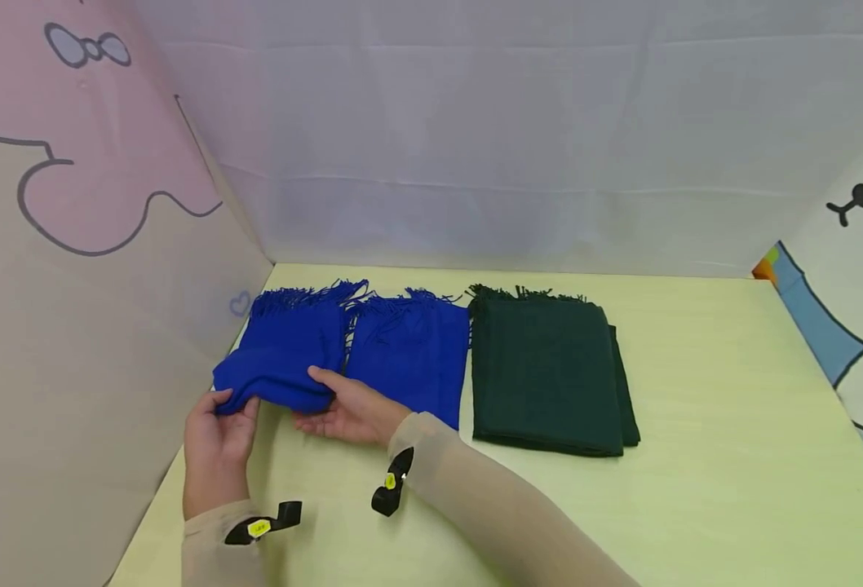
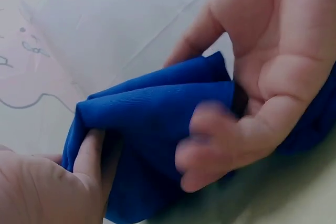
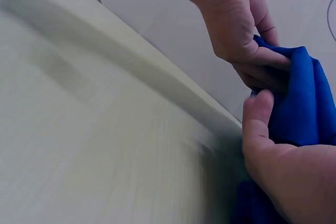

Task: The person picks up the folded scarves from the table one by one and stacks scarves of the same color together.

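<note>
A blue fringed scarf (image 1: 292, 334) lies folded at the left of the table, its near end lifted and bunched between both hands. At its near left corner the left hand (image 1: 219, 444) grips the cloth, with fingers tucked into the fold, as the left wrist view shows. The right hand (image 1: 354, 408) holds the near right part, thumb over the cloth and fingers beneath it. Those fingers look blurred in the left wrist view. Beside it lies a second folded blue fringed scarf (image 1: 409, 355), partly covered by the right hand and forearm.
A folded dark green fringed scarf (image 1: 545, 375) lies to the right of the blue ones. The pale yellow table (image 1: 725, 456) meets a white cloth wall (image 1: 475, 147) at the back. A printed side wall (image 1: 72, 342) stands close by the left hand.
</note>
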Action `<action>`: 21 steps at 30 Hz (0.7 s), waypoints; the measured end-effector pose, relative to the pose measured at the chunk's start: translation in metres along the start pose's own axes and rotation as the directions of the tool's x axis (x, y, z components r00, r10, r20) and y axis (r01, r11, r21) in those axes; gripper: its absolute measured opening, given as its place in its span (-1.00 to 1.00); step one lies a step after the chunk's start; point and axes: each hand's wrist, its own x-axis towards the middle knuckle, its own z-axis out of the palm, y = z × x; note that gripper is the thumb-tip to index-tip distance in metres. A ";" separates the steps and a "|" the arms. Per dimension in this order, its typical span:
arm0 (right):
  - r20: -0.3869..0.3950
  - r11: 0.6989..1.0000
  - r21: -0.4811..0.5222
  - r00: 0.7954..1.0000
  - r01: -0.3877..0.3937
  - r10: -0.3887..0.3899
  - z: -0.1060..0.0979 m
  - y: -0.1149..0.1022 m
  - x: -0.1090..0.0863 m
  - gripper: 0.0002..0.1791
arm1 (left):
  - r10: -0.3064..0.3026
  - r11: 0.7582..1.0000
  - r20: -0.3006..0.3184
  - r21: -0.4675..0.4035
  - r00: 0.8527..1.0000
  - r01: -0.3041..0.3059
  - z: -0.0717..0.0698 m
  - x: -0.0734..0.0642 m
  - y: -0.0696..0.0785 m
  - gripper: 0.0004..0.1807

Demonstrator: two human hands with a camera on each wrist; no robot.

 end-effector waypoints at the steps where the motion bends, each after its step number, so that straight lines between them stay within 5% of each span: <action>1: 0.001 0.999 0.038 1.000 0.022 -0.022 0.000 0.000 0.001 -0.39 | -0.019 1.000 0.011 0.015 1.000 0.019 -0.001 -0.001 0.001 -0.25; 6: -0.022 0.974 0.160 0.987 0.160 -0.158 0.003 -0.002 0.006 -0.48 | -0.110 0.990 0.069 0.092 0.991 0.104 -0.014 -0.003 0.008 -0.48; 14: -0.048 0.972 0.118 0.979 0.203 -0.199 0.004 -0.005 0.009 -0.48 | -0.242 0.965 0.131 0.136 0.961 0.225 -0.038 -0.001 0.012 -0.71; 17: -0.039 0.978 0.088 0.982 0.188 -0.185 0.004 -0.006 0.008 -0.45 | -0.227 0.958 0.138 0.212 0.964 0.196 -0.039 -0.002 0.013 -0.67; 21: -0.012 0.982 0.046 0.983 0.182 -0.181 0.006 -0.009 0.006 -0.35 | -0.158 0.941 0.179 0.324 0.971 0.094 -0.033 -0.009 0.013 -0.34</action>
